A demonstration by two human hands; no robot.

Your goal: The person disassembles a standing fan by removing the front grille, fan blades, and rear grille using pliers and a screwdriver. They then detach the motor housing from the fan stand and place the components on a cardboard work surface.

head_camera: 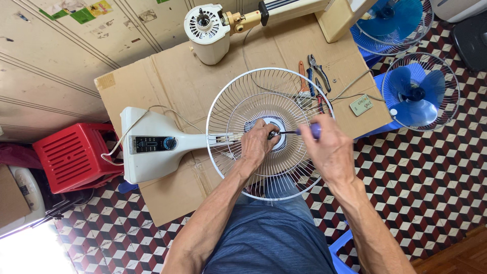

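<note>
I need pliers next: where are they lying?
In the head view, the pliers lie on the cardboard, beyond the wire fan guard, right of centre.

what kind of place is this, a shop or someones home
Probably a small fan repair spot, at home or in a shop: a white fan grille worked on over cardboard, pliers laid out, and blue-bladed fans waiting nearby.
</note>
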